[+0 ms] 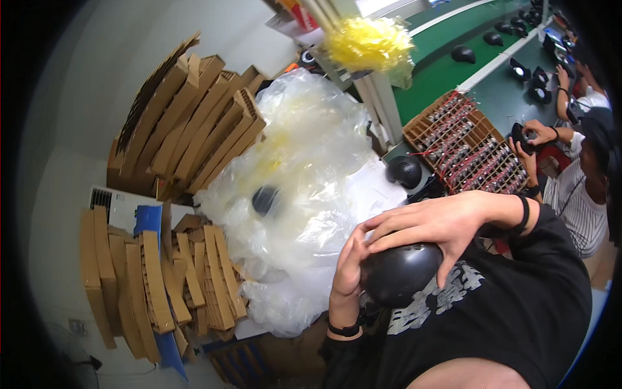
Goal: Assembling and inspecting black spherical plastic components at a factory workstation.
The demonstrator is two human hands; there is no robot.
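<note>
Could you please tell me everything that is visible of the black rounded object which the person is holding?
The black rounded object is a smooth, dome-like shell, slightly glossy with soft highlights, possibly plastic. It is held in front of the person's black shirt, its curved side partly facing the camera. The right hand spreads over its upper part, thumb on its right side; the left hand grips its left side. Its underside is hidden.
</note>
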